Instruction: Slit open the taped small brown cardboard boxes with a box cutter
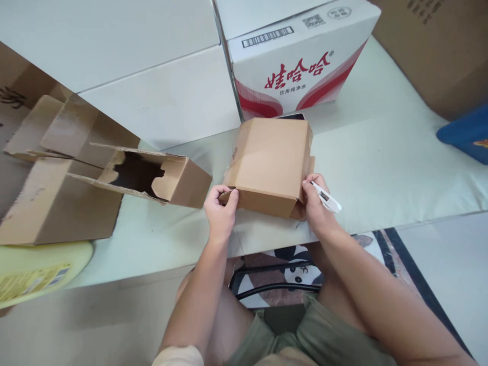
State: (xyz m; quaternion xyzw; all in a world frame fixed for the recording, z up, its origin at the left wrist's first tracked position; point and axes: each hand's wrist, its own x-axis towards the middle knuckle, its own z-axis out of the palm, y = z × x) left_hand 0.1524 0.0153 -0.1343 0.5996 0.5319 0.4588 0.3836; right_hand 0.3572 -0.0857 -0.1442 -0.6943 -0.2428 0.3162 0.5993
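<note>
A small brown cardboard box (271, 162) lies on the pale table (381, 168) in front of me. My left hand (220, 209) pinches a flap at the box's near left corner. My right hand (316, 203) grips the box's near right corner and also holds a white utility knife (327, 198), which sticks out to the right. Both hands are closed.
An opened, torn brown carton (95, 183) lies at the left. A white case with red lettering (301, 56) stands behind the small box, beside large white boxes (125, 66). A blue object (467, 133) is at the right, a yellow item (38, 274) at the lower left.
</note>
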